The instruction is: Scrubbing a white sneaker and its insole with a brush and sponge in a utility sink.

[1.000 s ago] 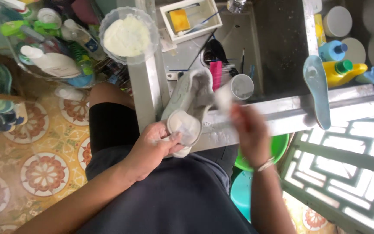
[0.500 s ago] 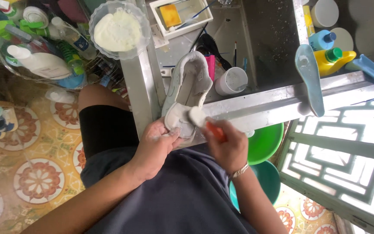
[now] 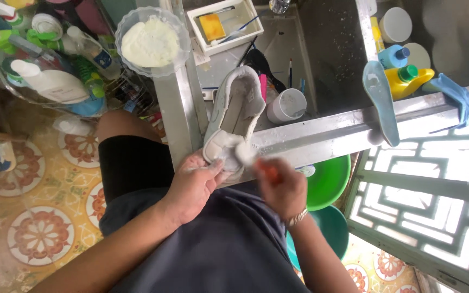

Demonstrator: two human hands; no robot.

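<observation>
**Q:** State the position and orientation of the shoe relative to the hands.

**A:** The pale grey shoe (image 3: pixel 234 116) rests on the corner of the metal sink frame (image 3: pixel 332 135), directly ahead of the torso. Its long axis runs away from the person: heel end nearest, toe end out over the sink basin (image 3: pixel 299 54). The opening faces up, so the lining is exposed. The left hand (image 3: pixel 194 187) is the nearer one; it is closed around the heel end from below and from the left. The right hand (image 3: pixel 280 187) sits just right of the heel and grips a brush with an orange handle (image 3: pixel 267 171). The brush's white head (image 3: pixel 243 152) touches the heel rim. Motion blur hides the exact contact spot.

**Q:** Specify materials and shapes, largest item first.

**A:** The sink frame is bare, smooth metal, wet and speckled with white residue. The shoe is soft fabric with a rounded, paler heel cup. A light blue insole (image 3: pixel 381 103), flat and elongated, lies across the frame well to the right. A clear plastic bowl (image 3: pixel 150 40) of white paste, with a scalloped rim, sits on the left rail. A white cup (image 3: pixel 287 106), cylindrical, stands just beside the shoe in the basin. The brush head is small and round.
</observation>
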